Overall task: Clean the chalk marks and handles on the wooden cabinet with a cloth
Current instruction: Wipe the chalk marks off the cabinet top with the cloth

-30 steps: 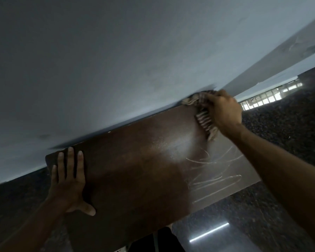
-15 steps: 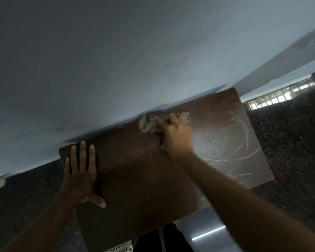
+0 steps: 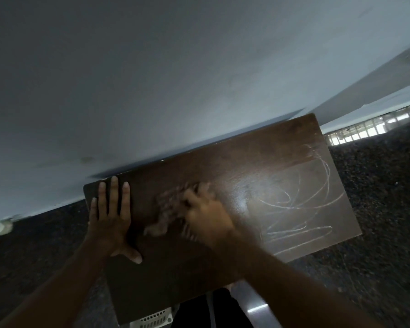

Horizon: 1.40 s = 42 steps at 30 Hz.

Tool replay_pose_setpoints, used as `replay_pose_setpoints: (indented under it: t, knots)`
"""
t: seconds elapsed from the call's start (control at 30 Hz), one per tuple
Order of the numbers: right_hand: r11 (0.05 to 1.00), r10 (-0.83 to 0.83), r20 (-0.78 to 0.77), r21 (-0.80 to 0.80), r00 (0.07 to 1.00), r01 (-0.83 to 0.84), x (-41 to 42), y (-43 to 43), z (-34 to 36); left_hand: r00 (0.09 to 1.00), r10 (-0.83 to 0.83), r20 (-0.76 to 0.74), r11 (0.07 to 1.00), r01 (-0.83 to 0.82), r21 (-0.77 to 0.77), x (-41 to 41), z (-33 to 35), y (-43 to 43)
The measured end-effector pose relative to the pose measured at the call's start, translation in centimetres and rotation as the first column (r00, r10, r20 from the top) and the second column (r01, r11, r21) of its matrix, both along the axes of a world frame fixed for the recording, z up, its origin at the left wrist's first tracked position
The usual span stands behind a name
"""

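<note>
A dark brown wooden cabinet top [image 3: 223, 166] lies against a pale wall. White chalk scribbles [image 3: 298, 204] cover its right part. My right hand [image 3: 208, 216] presses a light cloth [image 3: 168, 209] onto the wood near the middle left; both are blurred by motion. My left hand [image 3: 111, 216] lies flat, fingers spread, on the left end of the top, close beside the cloth. No handles are in view.
The pale wall [image 3: 175, 67] runs along the far edge of the cabinet. Dark speckled floor [image 3: 376, 209] surrounds it. A white slotted basket [image 3: 154, 319] shows below the near edge. A small pale object [image 3: 3, 227] sits at the wall's foot, far left.
My right hand has swept the cloth from the far right corner leftward and toward me, to the middle left. The left hand stays planted. More chalk scribble is uncovered on the right.
</note>
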State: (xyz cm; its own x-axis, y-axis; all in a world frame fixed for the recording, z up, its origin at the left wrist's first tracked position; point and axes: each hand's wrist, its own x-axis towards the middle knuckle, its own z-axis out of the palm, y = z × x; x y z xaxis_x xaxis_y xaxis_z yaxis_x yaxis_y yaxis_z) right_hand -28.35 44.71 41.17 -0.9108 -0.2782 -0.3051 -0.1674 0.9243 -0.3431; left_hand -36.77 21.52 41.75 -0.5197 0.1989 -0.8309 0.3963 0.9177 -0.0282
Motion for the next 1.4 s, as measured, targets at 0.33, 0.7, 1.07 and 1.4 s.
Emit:
replay_pose_setpoints:
  t: [0.33,0.7,1.07,1.4]
  knots:
    - [0.773,-0.564,-0.254,0.172,0.785,0.611,-3.4,18.0,-0.1,0.999,0.018,0.035,0.999,-0.019,0.039,-0.1,0.6,0.1]
    - [0.885,-0.465,0.028,-0.008,0.885,0.465,7.9,1.6,1.2,0.999,0.008,0.052,1.0,-0.008,-0.019,-0.2,1.2,0.6]
    - [0.927,-0.369,-0.17,0.003,0.914,0.375,5.6,9.3,-1.0,0.998,0.014,0.055,0.999,-0.011,-0.053,-0.3,1.8,1.1]
    - [0.675,-0.67,-0.271,0.166,0.691,0.719,-1.5,17.6,0.3,0.997,0.033,0.073,0.998,-0.029,-0.048,-0.3,2.2,1.1]
